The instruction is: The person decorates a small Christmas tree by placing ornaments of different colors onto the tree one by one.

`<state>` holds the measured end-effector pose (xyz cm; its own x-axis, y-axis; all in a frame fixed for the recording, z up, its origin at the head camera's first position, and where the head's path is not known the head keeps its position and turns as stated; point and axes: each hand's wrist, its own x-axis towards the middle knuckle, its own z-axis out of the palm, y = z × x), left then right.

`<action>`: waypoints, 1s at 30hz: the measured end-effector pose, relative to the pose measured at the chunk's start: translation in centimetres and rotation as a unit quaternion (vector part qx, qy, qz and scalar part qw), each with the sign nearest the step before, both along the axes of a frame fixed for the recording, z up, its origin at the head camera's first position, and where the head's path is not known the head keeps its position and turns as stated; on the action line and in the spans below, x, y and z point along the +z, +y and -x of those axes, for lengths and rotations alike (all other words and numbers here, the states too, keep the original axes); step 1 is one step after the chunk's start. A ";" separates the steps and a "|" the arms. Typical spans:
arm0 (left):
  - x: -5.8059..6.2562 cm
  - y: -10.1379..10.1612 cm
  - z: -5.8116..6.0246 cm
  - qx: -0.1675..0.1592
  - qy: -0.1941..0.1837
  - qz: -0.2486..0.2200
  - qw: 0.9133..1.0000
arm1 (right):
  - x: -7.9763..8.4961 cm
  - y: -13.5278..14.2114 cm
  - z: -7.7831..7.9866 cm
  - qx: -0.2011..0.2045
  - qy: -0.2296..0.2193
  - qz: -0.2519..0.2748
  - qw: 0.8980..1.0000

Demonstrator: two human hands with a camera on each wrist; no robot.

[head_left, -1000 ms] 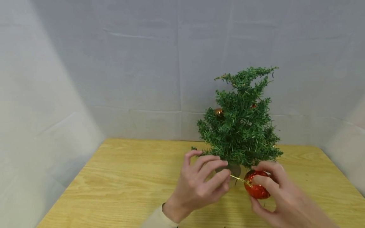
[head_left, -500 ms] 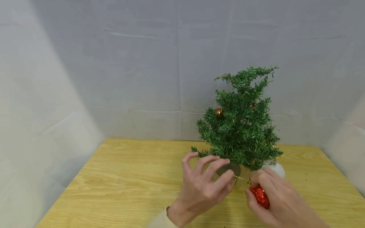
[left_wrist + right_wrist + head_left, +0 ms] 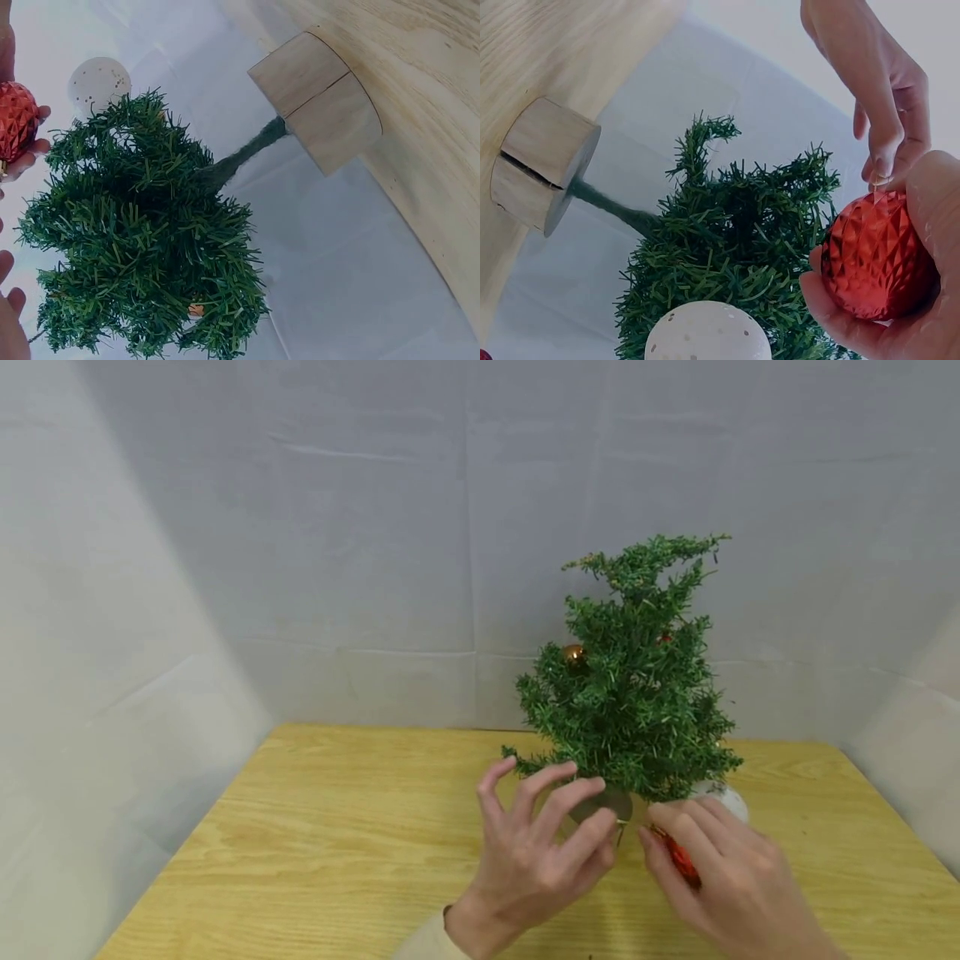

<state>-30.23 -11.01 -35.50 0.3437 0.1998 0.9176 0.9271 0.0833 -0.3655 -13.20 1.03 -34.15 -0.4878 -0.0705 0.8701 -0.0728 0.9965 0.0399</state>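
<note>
My right hand (image 3: 731, 881) holds a red faceted Christmas bauble (image 3: 877, 259), fingers beneath it and thumb side over it. In the head view that hand covers most of the bauble. My left hand (image 3: 528, 864) pinches the bauble's thin gold hanging cord (image 3: 622, 822) between thumb and forefinger, its other fingers raised and bent. Both hands are in front of a small green artificial Christmas tree (image 3: 630, 693), low by its base. The left wrist view catches the bauble (image 3: 16, 124) only at its left edge.
The tree stands on a round wooden base (image 3: 547, 161) with a slit. A copper ball (image 3: 574, 655) and a small red spot show among its branches. A speckled white bauble (image 3: 709, 334) is at its right side. The wooden table (image 3: 337, 835) meets pale cloth behind.
My right hand has turned and closed farther over the red bauble, moving slightly left, so less red shows. The white bauble has come into view behind it. The left hand has shifted slightly right.
</note>
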 end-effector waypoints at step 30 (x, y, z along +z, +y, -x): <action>2.1 1.3 -1.8 -0.085 -0.142 0.046 0.985 | 1.4 0.2 -0.2 0.000 0.056 0.003 0.998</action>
<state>-28.45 -9.71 -33.37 0.1118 0.2475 0.9624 0.9907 -0.1027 -0.0887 -13.03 1.23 -32.76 -0.3875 -0.0656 0.9195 -0.0676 0.9968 0.0427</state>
